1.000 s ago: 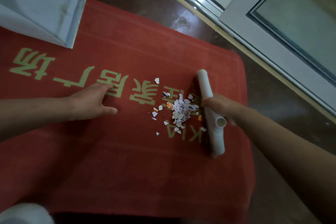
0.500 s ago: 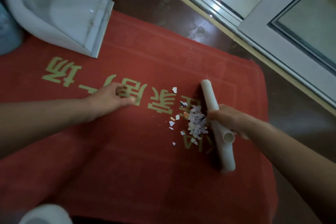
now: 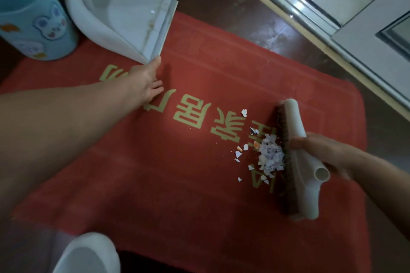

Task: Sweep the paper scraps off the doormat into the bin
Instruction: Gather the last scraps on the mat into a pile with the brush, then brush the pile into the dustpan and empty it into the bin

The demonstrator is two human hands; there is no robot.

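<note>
Red doormat [image 3: 199,201] — gold 家居 lettering [image 3: 200,114]

The left arm [image 3: 66,122] and the right arm [image 3: 381,184] are bare all the way. A round white shoe [image 3: 88,255] shows at the doormat's [image 3: 155,195] near edge.

Blue bin [image 3: 31,13] cut by left and top edges, white rounded thing [image 3: 88,255] cut by bottom edge
</note>
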